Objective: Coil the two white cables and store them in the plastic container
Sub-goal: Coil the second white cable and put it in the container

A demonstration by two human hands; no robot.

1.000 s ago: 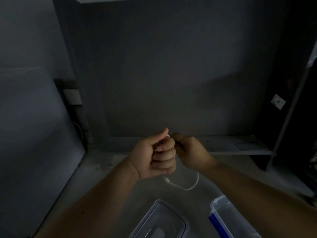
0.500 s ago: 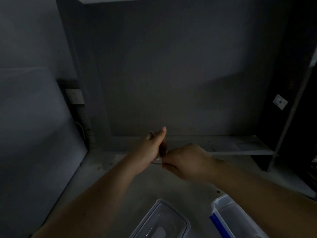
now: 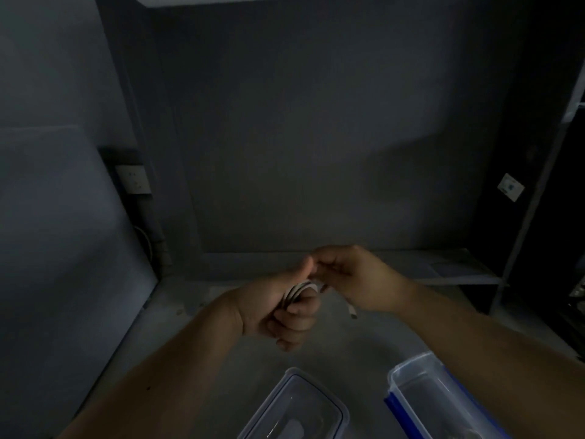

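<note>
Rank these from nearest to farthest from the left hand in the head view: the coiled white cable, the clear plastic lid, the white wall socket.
1. Coiled white cable: gripped in the left hand itself.
2. Clear plastic lid: lying on the surface below the hand, toward the person.
3. White wall socket: up on the wall at far left.

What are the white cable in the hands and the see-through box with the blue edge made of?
The white cable looks like soft rubbery plastic, matt: it bends into tight loops in the left hand, while the right hand feeds its loose end. The plastic container seems to be clear, glossy hard plastic with a blue trim strip; the surface shows through it. Dim light leaves finer detail open.
</note>
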